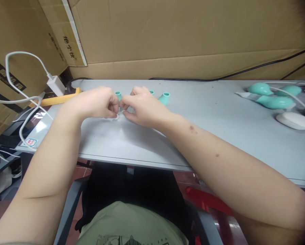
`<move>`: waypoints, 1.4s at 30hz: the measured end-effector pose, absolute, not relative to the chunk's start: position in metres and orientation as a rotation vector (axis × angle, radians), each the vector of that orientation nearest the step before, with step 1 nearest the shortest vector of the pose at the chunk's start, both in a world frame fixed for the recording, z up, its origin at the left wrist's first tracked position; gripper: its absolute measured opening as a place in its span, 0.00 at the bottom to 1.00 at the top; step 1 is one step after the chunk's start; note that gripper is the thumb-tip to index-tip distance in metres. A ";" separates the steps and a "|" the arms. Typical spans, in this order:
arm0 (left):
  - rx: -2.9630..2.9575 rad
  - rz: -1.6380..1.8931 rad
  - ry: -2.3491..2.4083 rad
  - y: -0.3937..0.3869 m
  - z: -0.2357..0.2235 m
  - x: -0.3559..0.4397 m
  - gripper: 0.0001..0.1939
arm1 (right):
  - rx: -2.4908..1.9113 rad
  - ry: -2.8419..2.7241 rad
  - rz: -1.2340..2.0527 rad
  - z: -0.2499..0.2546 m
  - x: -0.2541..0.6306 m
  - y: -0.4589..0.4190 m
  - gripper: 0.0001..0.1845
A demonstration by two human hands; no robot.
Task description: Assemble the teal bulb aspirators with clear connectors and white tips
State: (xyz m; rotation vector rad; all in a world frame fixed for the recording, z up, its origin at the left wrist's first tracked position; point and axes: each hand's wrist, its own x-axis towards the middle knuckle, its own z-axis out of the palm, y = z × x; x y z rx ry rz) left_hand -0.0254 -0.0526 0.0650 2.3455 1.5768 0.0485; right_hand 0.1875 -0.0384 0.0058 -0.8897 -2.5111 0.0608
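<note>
Close together over the grey table (103,143), both my hands have their fingers pinched at a small white piece (116,117). What it is I cannot make out, as fingertips cover part of it. My left hand (98,102) has its thumb and fingers drawn in at the piece's left side. At its right, my right hand (142,107) is closed in a pinch, thumb low. Just behind the hands stand mint-green bottle-like pieces with open round tops: one (118,94) between the hands, one (151,92) partly hidden by my right hand, and one (164,98) to its right.
Several mint-green rounded pieces (277,102) and a white oval object (295,120) lie at the right, with cables over them. A white charger (56,85) and a yellow bar (57,99) are at the left. Cardboard (180,34) walls the back edge.
</note>
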 end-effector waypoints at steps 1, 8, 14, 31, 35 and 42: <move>2.351 0.055 1.571 -0.052 0.064 -0.026 0.07 | -0.907 -2.521 0.054 0.006 0.187 -0.038 0.09; 2.418 0.196 1.454 -0.055 0.070 -0.031 0.13 | -0.909 -2.541 0.069 0.018 0.194 -0.043 0.07; 2.491 0.368 1.362 -0.060 0.073 -0.023 0.12 | -1.004 -2.749 0.101 0.038 0.212 -0.049 0.09; 2.139 0.754 1.046 -0.057 0.055 -0.003 0.15 | -0.815 -2.318 0.732 0.065 0.232 -0.038 0.03; 1.984 0.891 1.075 -0.053 0.048 0.001 0.13 | -0.662 -2.003 0.829 0.039 0.224 -0.039 0.09; 1.747 0.992 1.053 -0.043 0.041 -0.001 0.12 | -0.641 -1.945 0.640 0.007 0.227 -0.040 0.19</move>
